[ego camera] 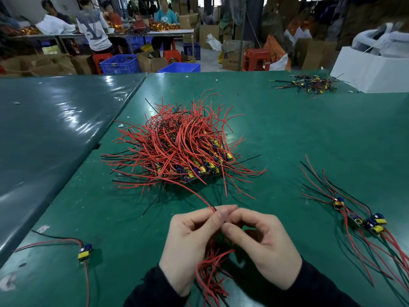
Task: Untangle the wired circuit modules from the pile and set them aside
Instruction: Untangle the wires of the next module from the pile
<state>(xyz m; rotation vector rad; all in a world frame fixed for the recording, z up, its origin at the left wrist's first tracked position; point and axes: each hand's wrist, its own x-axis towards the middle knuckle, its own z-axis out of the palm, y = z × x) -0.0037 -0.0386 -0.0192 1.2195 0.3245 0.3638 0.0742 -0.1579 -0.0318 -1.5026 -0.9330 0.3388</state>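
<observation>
A big pile of circuit modules [177,149] with red and black wires lies mid-table on the green mat. Near the front edge my left hand [188,247] and my right hand [263,244] meet fingertip to fingertip, both pinching the end of a red wire [200,197] that runs back to the pile. A bundle of red wires [212,273] hangs down between my palms; what holds it is hidden. Several separated modules [363,220] lie in a row at the right. One single module [84,252] lies at the left front.
A smaller tangle of modules [309,83] sits at the far right beside a white box [371,69]. A darker mat [55,134] covers the left table. Behind the table stand blue crates, cardboard boxes, red stools, and several people at another bench.
</observation>
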